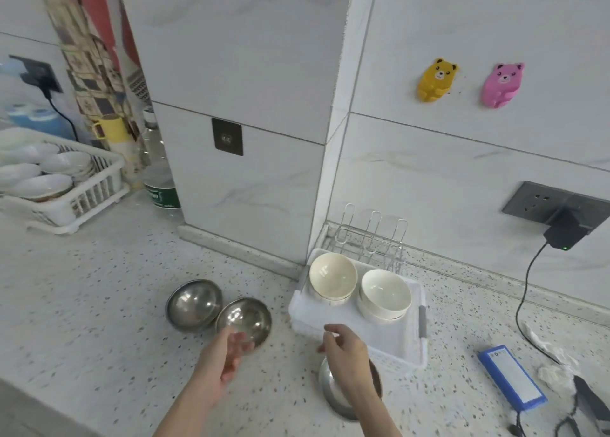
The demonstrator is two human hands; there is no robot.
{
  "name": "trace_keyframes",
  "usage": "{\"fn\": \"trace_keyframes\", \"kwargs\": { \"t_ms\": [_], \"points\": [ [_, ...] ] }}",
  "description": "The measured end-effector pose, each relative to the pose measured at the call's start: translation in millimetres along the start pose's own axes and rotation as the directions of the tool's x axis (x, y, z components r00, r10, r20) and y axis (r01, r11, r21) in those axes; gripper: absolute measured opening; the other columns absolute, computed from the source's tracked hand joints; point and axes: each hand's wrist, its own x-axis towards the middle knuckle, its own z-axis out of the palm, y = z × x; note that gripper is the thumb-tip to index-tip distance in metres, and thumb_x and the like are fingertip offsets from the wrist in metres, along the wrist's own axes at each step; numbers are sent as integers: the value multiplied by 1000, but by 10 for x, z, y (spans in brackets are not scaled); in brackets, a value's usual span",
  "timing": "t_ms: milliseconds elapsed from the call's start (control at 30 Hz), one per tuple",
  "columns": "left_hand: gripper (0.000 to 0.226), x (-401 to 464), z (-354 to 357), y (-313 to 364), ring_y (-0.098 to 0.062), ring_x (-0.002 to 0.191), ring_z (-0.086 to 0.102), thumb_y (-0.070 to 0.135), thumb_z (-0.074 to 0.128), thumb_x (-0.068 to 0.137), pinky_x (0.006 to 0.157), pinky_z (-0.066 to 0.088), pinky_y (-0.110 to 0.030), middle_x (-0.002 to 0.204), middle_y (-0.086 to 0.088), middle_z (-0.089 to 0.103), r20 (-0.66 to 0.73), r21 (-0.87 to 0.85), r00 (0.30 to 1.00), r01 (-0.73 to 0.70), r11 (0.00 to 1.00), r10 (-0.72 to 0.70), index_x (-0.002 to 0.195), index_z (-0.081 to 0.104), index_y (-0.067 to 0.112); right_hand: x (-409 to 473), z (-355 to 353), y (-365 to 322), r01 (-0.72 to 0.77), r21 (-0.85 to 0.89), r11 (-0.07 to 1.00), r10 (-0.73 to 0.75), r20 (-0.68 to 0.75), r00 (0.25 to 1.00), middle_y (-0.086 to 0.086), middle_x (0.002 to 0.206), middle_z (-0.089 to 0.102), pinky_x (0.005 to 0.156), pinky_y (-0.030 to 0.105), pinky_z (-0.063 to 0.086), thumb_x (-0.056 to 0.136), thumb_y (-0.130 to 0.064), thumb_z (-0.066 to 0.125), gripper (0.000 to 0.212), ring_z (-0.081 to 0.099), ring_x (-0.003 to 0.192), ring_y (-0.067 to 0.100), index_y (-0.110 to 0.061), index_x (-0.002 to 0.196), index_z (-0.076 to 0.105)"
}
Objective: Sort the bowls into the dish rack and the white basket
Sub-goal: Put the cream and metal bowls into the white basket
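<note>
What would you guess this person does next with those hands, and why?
Probably the left hand closes its grip on the near steel bowl, since its fingers already reach the rim. That bowl and another steel bowl sit loose on the counter, while the dish rack holds only white bowls. The right hand hovers over a third steel bowl, holding nothing.

Two bare forearms entered from the bottom edge, each ending in a bare hand. No sleeve showed on either arm up to where the picture cut them off. The left hand (231, 350) and the right hand (343, 347) wore no glove, ring, or wristband that could be seen. Motion blur softened the left fingers.
</note>
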Motion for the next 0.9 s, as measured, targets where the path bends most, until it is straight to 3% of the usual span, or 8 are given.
{"fn": "trace_keyframes", "kwargs": {
  "t_ms": [100,200,367,500,667,800,900],
  "points": [
    [47,111,-419,-9,-8,31,38,38,53,97,27,23,-15,76,-17,73,-28,-10,995,97,995,-97,111,59,-7,-93,432,-100,-75,-26,997,77,89,993,-7,82,74,64,17,44,92,-24,51,35,61,75,4,-19,126,58],
    [50,273,-727,72,-8,27,35,42,55,97,27,20,-13,86,-23,72,-108,-11,984,139,990,-139,118,51,-3,-152,796,-178,-202,-21,979,203,173,964,4,102,70,65,23,47,93,-32,50,52,61,73,5,-15,142,41],
    [49,547,-1029,306,-11,32,33,29,55,98,31,21,-15,88,-25,73,-198,134,980,57,989,-29,139,42,6,-156,1233,-295,-317,34,948,309,149,939,3,92,66,54,23,48,95,-37,50,67,64,73,14,-14,151,23],
    [50,620,-1101,425,-12,37,40,16,60,94,32,26,-18,78,-22,75,-158,196,987,-10,981,41,140,40,17,-147,1472,-367,-342,76,936,339,56,939,5,87,70,42,19,42,94,-26,50,62,54,55,13,-18,150,26],
    [55,683,-1166,512,-11,36,38,6,56,93,31,27,-19,76,-19,75,-114,253,992,-17,967,47,144,37,18,-150,1624,-429,-352,113,929,358,-32,933,7,87,68,52,25,44,92,-13,48,51,52,56,14,-23,141,38],
    [43,678,-1210,602,-12,40,35,3,52,92,31,25,-19,84,-26,73,-70,239,995,-59,969,78,134,48,12,-219,1616,-477,-343,196,919,367,-104,924,8,89,71,55,28,45,90,-14,52,47,55,58,15,-24,135,45],
    [38,665,-1185,690,-11,40,33,4,50,93,29,26,-18,90,-30,71,-71,182,992,-88,979,103,131,50,10,-286,1511,-512,-287,282,915,343,-173,923,7,78,73,54,27,45,89,-17,53,40,54,55,12,-29,127,50]
  ]
}}
